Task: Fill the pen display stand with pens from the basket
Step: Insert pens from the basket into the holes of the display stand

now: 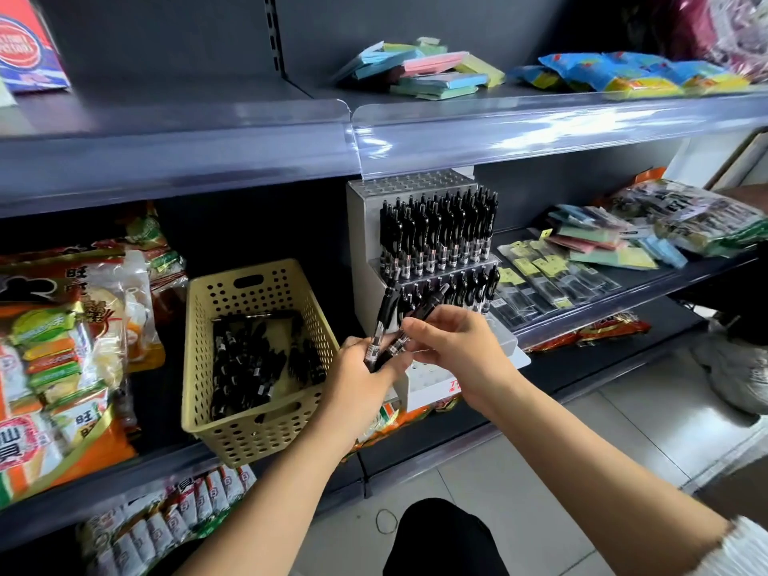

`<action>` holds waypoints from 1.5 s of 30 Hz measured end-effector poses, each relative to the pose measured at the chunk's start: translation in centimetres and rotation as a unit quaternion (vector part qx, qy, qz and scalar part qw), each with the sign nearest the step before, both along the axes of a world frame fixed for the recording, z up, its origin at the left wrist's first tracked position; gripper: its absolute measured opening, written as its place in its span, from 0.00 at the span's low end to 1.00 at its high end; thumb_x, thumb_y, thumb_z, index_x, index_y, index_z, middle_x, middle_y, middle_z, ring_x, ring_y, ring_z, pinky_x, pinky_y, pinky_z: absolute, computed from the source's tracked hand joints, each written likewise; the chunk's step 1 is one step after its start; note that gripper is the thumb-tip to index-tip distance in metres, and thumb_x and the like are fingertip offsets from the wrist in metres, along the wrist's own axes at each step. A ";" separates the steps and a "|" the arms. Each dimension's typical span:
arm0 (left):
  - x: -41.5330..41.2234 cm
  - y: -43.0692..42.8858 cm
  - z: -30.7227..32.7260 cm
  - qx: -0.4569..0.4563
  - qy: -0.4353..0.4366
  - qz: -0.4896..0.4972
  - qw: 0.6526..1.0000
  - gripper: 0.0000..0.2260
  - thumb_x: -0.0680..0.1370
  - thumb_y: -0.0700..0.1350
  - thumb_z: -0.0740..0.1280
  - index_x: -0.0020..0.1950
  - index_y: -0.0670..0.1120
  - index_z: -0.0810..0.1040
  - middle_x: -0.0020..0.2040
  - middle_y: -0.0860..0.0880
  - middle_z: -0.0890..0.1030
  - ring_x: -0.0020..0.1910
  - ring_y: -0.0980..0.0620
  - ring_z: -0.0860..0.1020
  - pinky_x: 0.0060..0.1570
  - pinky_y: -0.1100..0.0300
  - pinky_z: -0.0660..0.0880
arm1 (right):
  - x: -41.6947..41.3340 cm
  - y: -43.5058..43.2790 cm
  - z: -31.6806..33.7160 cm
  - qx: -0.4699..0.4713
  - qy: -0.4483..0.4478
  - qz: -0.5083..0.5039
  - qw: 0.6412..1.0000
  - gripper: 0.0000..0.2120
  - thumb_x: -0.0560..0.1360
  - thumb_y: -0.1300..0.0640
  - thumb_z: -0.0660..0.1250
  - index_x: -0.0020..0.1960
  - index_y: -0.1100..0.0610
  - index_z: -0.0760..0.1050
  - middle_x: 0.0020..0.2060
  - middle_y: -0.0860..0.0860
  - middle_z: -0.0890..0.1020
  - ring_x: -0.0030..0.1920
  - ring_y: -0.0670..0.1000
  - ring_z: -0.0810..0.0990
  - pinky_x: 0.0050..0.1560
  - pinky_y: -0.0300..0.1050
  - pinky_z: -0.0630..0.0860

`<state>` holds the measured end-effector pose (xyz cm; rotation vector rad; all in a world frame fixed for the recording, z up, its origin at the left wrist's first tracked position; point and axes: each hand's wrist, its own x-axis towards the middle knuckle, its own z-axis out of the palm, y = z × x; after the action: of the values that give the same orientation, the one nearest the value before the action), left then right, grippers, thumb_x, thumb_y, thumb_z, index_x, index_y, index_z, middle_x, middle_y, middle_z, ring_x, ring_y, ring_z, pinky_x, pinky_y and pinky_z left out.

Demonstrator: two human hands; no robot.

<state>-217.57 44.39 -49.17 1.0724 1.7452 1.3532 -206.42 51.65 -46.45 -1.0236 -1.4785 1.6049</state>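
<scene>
In front of the half-filled pen display stand (360,226), the left hand (357,374) grips several black pens (383,315), fingers (415,326) of the right hand (457,347) pinching one; the pen basket (249,434) sits just left, beside snack packets (62,326).

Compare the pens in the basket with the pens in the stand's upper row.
The pens in the basket lie flat in a loose jumble, pointing different ways; the pens in the upper row stand upright, packed side by side. The basket pens rest loose in the beige basket; the upper-row pens sit in the white stand. Both are black.
</scene>
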 end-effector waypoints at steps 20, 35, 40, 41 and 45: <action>-1.9 -0.1 1.3 0.051 -0.029 0.078 0.995 0.11 0.80 0.48 0.59 0.57 0.47 0.79 0.45 0.51 0.79 0.40 0.58 0.78 0.37 0.67 0.78 | 1.9 4.2 1.1 0.198 -0.142 -0.094 0.965 0.03 0.74 0.62 0.68 0.47 0.62 0.79 0.40 0.55 0.83 0.41 0.54 0.82 0.45 0.46 0.80; -3.0 -0.9 1.1 0.027 0.021 0.088 0.996 0.15 0.78 0.59 0.57 0.53 0.51 0.77 0.42 0.60 0.75 0.41 0.66 0.72 0.40 0.71 0.65 | -0.8 5.0 -3.6 0.313 -0.351 -0.056 0.881 0.08 0.75 0.61 0.66 0.53 0.61 0.78 0.48 0.55 0.84 0.46 0.52 0.82 0.45 0.38 0.74; -2.8 -0.7 1.1 0.043 -0.009 0.095 0.994 0.17 0.82 0.55 0.49 0.54 0.49 0.73 0.42 0.48 0.70 0.33 0.60 0.70 0.34 0.68 0.68 | -0.8 4.9 -4.0 0.310 -0.346 -0.056 0.884 0.07 0.75 0.62 0.67 0.51 0.63 0.79 0.46 0.56 0.84 0.47 0.53 0.82 0.49 0.44 0.78; -2.8 -0.6 1.1 0.046 -0.025 0.094 0.994 0.15 0.82 0.54 0.49 0.53 0.49 0.73 0.42 0.47 0.69 0.29 0.60 0.68 0.30 0.69 0.66 | -0.8 5.0 -4.0 0.310 -0.348 -0.054 0.883 0.06 0.74 0.62 0.67 0.50 0.63 0.79 0.45 0.56 0.84 0.46 0.53 0.82 0.48 0.44 0.78; -2.7 -0.5 1.1 0.040 -0.073 0.070 0.994 0.11 0.82 0.50 0.53 0.53 0.52 0.75 0.48 0.37 0.71 0.40 0.43 0.72 0.41 0.61 0.67 | -0.5 5.1 -3.7 0.300 -0.346 -0.045 0.888 0.07 0.73 0.61 0.69 0.50 0.62 0.80 0.44 0.54 0.84 0.44 0.51 0.81 0.47 0.43 0.78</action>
<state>-220.29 43.85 -48.11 0.8826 1.6969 1.5603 -206.95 56.78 -50.13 -1.3124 -2.1627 0.6118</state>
